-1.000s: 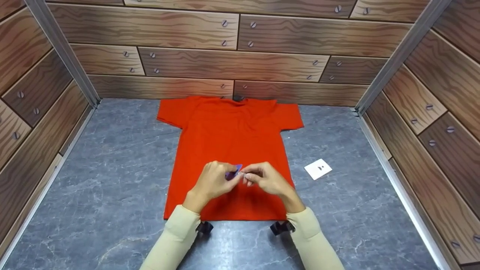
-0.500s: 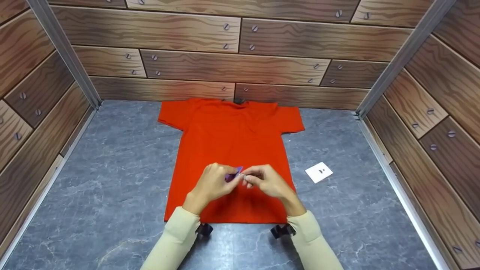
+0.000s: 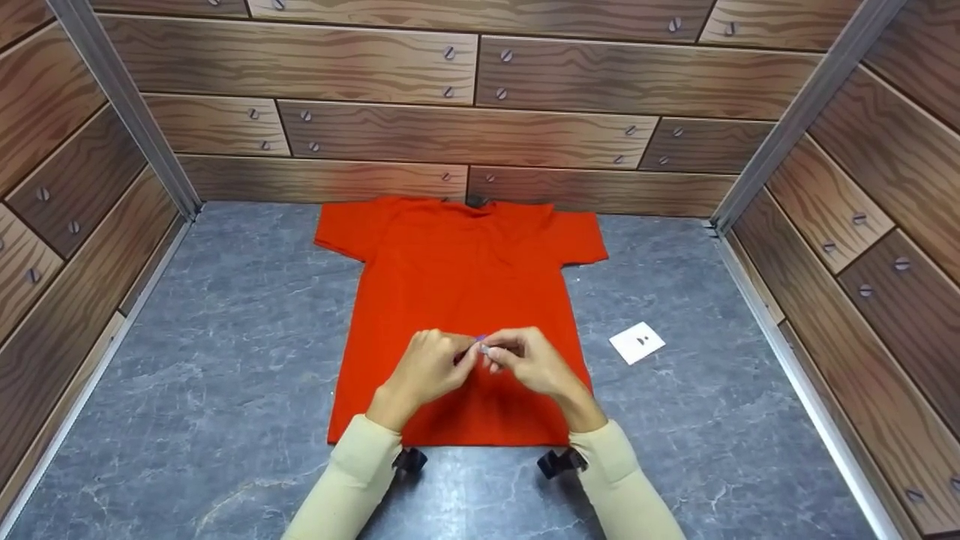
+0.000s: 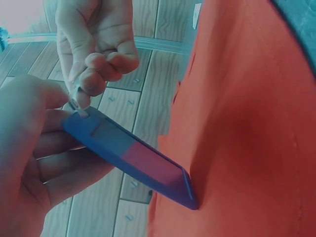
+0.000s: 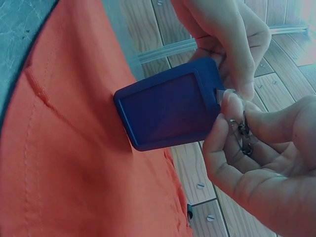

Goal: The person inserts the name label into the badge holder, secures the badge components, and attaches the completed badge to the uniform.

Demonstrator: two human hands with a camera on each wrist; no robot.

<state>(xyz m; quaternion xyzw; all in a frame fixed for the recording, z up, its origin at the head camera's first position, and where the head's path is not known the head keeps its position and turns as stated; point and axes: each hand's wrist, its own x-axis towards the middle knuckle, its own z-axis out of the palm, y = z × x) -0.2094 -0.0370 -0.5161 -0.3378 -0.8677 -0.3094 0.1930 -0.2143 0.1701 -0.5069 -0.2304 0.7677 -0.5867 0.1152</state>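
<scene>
A purple-blue badge holder point(image 5: 165, 111) with a framed window hangs tilted between my hands, close over a red T-shirt point(image 3: 465, 277). In the head view only a purple sliver of it shows. My left hand point(image 3: 427, 367) holds the holder by its slotted end, with its other fingers behind it in the left wrist view. With thumb and fingers, my right hand point(image 3: 536, 364) pinches a small metal clip point(image 5: 243, 131) on a short clear strap point(image 5: 227, 94) at the holder's slot. The fingertips of both hands meet there and partly hide the strap.
The T-shirt lies flat, collar toward the back wall, on a grey marbled surface point(image 3: 247, 337). A white card point(image 3: 637, 343) with small dark marks lies to its right. Wood-patterned walls point(image 3: 375, 64) stand at the back and both sides.
The badge holder has tilted, so less of its purple shows between my hands. More of the metal clip shows at my right fingertips. Shirt and white card stay put.
</scene>
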